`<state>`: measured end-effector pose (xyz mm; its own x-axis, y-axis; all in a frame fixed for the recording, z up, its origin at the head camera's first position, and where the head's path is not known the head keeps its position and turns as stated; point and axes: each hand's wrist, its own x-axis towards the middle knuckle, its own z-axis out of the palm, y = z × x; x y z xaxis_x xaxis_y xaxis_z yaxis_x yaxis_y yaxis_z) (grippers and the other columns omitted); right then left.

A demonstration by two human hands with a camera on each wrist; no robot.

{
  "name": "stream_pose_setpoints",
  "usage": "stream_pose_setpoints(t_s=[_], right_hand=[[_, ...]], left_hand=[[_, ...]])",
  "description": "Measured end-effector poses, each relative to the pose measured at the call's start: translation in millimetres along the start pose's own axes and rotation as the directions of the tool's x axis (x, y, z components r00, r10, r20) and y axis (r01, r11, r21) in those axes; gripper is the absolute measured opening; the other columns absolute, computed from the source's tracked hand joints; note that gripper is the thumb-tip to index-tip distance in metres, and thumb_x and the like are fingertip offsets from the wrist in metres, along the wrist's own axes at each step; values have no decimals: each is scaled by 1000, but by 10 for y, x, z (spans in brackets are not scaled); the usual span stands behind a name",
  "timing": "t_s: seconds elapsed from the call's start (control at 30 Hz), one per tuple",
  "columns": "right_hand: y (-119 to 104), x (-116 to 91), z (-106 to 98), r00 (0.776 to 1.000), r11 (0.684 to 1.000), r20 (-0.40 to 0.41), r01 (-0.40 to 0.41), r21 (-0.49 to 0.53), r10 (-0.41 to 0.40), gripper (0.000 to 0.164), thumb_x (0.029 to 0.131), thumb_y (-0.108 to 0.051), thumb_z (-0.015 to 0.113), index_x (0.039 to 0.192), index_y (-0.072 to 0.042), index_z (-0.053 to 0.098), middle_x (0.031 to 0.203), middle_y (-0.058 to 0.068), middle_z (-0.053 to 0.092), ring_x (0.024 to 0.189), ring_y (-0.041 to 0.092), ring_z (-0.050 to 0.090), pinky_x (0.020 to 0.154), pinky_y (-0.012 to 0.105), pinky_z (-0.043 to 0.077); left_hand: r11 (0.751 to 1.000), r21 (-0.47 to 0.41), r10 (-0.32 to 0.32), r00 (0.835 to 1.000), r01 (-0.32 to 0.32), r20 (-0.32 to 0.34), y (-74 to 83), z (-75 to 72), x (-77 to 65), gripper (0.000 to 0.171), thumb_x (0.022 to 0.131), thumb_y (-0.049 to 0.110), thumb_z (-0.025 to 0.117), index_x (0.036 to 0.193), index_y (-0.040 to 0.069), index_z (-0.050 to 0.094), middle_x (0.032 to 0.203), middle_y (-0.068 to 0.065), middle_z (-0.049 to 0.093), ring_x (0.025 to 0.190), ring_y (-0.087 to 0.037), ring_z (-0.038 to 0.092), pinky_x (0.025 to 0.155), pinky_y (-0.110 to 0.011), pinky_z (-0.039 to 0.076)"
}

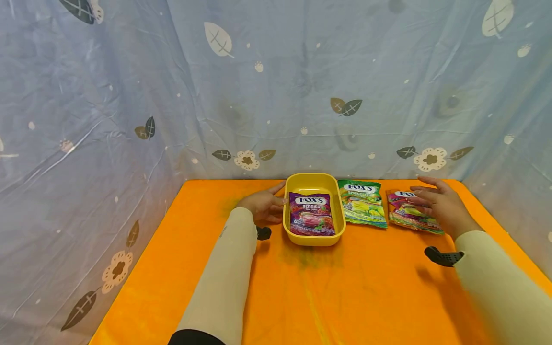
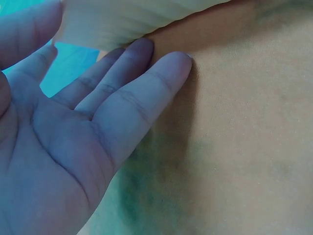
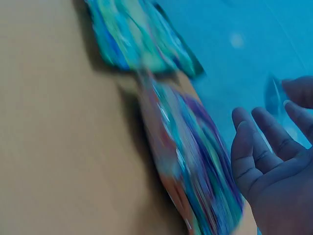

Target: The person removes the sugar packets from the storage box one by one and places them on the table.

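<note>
A yellow tray [image 1: 316, 241] stands near the back of the orange table, with a purple FOX'S Berries candy bag [image 1: 312, 214] lying inside it. My left hand [image 1: 264, 206] is at the tray's left side, fingers fairly straight and fingertips right at its wall, as the left wrist view also shows. Over the right part of a red-and-purple FOX'S candy bag [image 1: 403, 211] hovers my right hand [image 1: 446, 208], its fingers spread and loosely bent with nothing between them. In the blurred right wrist view, that bag [image 3: 195, 161] lies beside the hand.
Between the tray and the red-and-purple bag lies a green FOX'S candy bag [image 1: 363, 203], close against the tray's right side. A patterned blue-grey curtain [image 1: 276, 96] hangs directly behind the table's back edge and along both sides.
</note>
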<state>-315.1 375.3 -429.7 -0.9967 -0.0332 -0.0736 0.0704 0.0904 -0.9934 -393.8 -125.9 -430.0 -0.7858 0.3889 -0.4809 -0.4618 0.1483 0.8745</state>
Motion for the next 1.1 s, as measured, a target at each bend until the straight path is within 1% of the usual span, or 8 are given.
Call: stream_pose_setpoints(t_s=[0.17, 0.23, 0.33, 0.5, 0.7, 0.8, 0.97, 1.1], right_hand=[[-61, 102, 397, 999, 992, 50, -7, -127, 14, 77, 116, -43, 53, 177, -15, 15, 163, 12, 40, 122, 12, 65, 95, 28, 58], [-96, 121, 558, 997, 993, 78, 6, -121, 4, 73, 117, -40, 51, 176, -15, 16, 166, 17, 37, 127, 16, 62, 95, 30, 58], [-182, 135, 814, 992, 995, 121, 37, -97, -25, 69, 118, -36, 50, 175, -12, 18, 168, 24, 32, 138, 28, 54, 106, 37, 55], [-356, 165, 1211, 982, 992, 180, 82, -93, -64, 73, 116, -44, 54, 173, -10, 25, 169, 22, 32, 148, 44, 43, 118, 54, 42], [-455, 214, 1592, 971, 992, 226, 102, -73, -83, 79, 111, -54, 60, 169, -9, 32, 165, 20, 38, 148, 44, 46, 118, 56, 42], [-462, 225, 1752, 966, 995, 248, 87, -43, -74, 81, 111, -52, 62, 169, -6, 31, 166, 21, 36, 150, 44, 44, 119, 55, 40], [-480, 225, 1925, 966, 999, 259, 29, -22, -23, 84, 112, -50, 61, 170, -4, 23, 172, 23, 27, 155, 48, 33, 122, 58, 35], [-518, 255, 2049, 968, 996, 243, -49, -74, 65, 86, 111, -49, 63, 172, -6, 20, 172, 23, 26, 156, 49, 30, 121, 60, 35]], left_hand=[[1000, -15, -5, 1000, 5, -8, -5, -14, -6, 82, 108, 18, 71, 173, 47, 28, 141, -15, 65, 125, -33, 68, 94, -50, 62], [1000, -17, -8, 1000, 8, -10, -8, -12, -2, 82, 108, 19, 71, 172, 48, 29, 142, -14, 64, 125, -33, 67, 94, -51, 62], [1000, -16, -12, 1000, 12, -10, -13, -14, 8, 82, 108, 18, 71, 172, 48, 29, 143, -14, 64, 126, -32, 67, 94, -50, 62], [1000, -7, -7, 1000, 7, -5, -13, -26, 34, 83, 108, 17, 70, 172, 48, 28, 144, -14, 63, 126, -32, 67, 94, -51, 62], [1000, 9, 4, 1000, -4, -1, -4, -30, 33, 83, 109, 17, 69, 173, 46, 25, 145, -14, 61, 129, -33, 65, 98, -54, 60], [1000, 7, 4, 1000, -4, -4, -3, -24, 19, 82, 110, 17, 68, 173, 46, 25, 144, -15, 62, 128, -34, 65, 99, -55, 59], [1000, -2, 0, 1000, 0, -2, -4, -9, 9, 82, 109, 17, 69, 173, 46, 27, 143, -15, 64, 127, -34, 66, 97, -54, 60], [1000, -4, 2, 1000, -2, 3, -6, -27, 12, 81, 110, 18, 69, 173, 47, 27, 142, -15, 64, 127, -34, 66, 96, -52, 61]])
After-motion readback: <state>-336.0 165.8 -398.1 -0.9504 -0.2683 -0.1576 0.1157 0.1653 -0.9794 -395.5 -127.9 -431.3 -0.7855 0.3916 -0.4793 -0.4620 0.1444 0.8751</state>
